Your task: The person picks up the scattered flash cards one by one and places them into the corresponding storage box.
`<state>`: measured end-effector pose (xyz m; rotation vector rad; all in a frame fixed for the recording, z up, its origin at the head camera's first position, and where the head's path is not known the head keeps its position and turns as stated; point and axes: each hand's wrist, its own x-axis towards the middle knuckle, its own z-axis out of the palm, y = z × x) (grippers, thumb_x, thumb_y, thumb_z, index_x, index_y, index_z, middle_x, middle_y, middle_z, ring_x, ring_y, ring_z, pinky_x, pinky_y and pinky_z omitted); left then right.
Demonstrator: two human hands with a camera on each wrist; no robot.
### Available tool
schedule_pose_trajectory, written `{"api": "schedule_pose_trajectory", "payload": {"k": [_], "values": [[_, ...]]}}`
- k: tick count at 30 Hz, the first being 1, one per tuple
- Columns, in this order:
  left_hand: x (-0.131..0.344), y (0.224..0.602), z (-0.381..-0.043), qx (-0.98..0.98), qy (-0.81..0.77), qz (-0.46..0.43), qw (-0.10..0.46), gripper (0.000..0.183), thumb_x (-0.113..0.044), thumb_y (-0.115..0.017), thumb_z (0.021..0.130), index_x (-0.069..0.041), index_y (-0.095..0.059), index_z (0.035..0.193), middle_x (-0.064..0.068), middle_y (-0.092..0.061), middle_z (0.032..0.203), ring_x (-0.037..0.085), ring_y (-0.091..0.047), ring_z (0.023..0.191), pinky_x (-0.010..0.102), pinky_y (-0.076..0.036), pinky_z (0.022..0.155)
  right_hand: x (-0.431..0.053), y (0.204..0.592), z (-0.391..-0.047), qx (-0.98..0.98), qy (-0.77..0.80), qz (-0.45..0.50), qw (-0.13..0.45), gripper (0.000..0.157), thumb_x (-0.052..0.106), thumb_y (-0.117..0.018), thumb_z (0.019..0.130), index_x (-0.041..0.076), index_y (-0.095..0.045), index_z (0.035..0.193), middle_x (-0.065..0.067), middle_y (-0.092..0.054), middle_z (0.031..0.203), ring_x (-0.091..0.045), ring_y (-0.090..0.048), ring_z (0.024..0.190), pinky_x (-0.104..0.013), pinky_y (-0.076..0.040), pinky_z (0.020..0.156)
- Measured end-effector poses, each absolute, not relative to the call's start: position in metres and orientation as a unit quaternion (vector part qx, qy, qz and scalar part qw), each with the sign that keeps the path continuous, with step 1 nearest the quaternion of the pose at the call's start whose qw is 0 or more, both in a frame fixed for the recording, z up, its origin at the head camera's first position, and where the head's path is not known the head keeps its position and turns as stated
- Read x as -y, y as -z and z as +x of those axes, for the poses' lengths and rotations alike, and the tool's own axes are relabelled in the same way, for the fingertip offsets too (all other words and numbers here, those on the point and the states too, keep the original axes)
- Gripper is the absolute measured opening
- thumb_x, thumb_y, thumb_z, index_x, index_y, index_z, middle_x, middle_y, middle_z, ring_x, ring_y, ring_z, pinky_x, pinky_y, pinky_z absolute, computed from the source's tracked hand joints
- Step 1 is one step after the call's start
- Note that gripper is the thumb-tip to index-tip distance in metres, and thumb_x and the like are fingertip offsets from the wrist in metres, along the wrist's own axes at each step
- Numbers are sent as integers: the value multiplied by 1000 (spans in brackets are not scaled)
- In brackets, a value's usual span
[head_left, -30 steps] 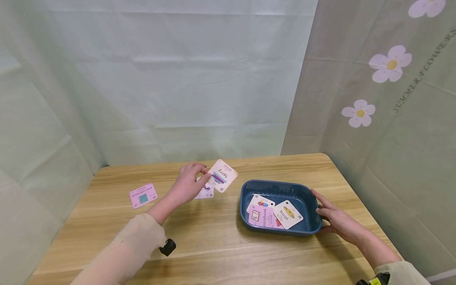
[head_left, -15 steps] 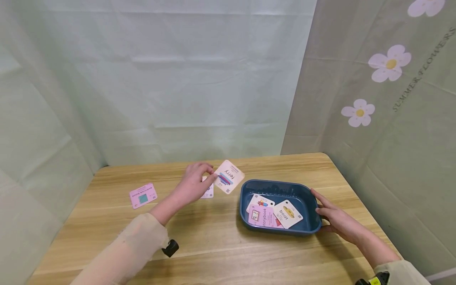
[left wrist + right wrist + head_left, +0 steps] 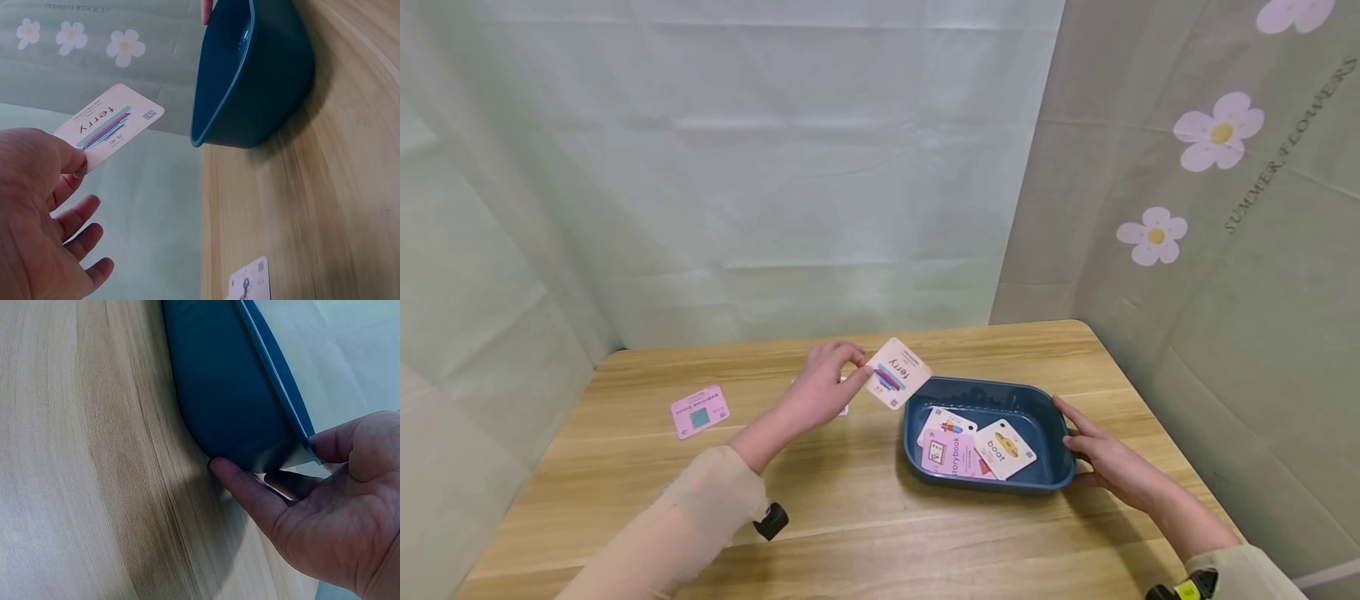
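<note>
Between thumb and fingers my left hand (image 3: 820, 383) pinches a white card (image 3: 898, 373) printed "ferry", held above the table by the left rim of the blue plastic bin (image 3: 1056, 479). In the left wrist view the ferry card (image 3: 119, 122) faces the camera, its other fingers spread below. My right hand (image 3: 1108, 462) grips the right end of the bin, at rim and outer wall, as the right wrist view also shows. Inside the bin lie a pink "storybook" card (image 3: 947, 452), a white "boat" card (image 3: 1004, 450) and a partly covered white card (image 3: 951, 422).
A pink "exercise book" card (image 3: 700, 412) lies on the wooden table (image 3: 850, 533) at the left. Behind my left hand is another white card (image 3: 250, 281), mostly hidden in the head view. Curtains (image 3: 775, 183) hang behind the table and at its sides.
My left hand has moved right with the ferry card, which now overlaps the bin's back left corner in the head view. The right hand and the bin have stayed in place.
</note>
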<state>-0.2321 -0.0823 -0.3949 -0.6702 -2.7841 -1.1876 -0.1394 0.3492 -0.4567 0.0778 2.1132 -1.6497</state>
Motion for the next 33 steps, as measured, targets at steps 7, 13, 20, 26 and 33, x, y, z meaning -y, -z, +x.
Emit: {"api": "schedule_pose_trajectory", "payload": {"k": [7,13,20,26,33], "values": [[73,393,-231,896,386,-219,14,13,-30,-66,100,-17,-65,99,11,-57,136,38,-42,134,59,-37,108,-349,456,-139,-767,599,28,226,67,13,-33,111,31,2,165,-19,25,166,-57,3,148,-63,-48,98],[65,390,-228,894,391,-221,8,13,-31,-66,100,-18,-65,100,11,-57,136,37,-44,133,57,-39,107,-348,454,-139,-769,598,29,224,67,13,-32,111,31,1,165,-17,25,166,-56,4,148,-63,-47,99],[55,390,-227,891,394,-228,6,12,-31,-66,100,-19,-66,101,9,-57,133,35,-45,131,55,-41,105,-348,455,-138,-767,601,26,224,67,12,-33,111,30,2,165,-19,25,166,-57,3,148,-64,-48,98],[45,388,-226,894,386,-229,2,15,-34,-65,101,-19,-66,102,8,-58,133,34,-46,130,53,-42,105,-348,455,-137,-770,598,28,223,67,12,-33,111,30,2,165,-19,25,166,-57,2,148,-64,-47,98],[33,387,-223,895,376,-242,-9,16,-36,-64,101,-21,-67,102,7,-58,132,33,-46,130,53,-43,104,-347,455,-138,-770,597,28,223,67,12,-33,111,31,2,165,-19,25,166,-57,3,148,-65,-46,98]]}}
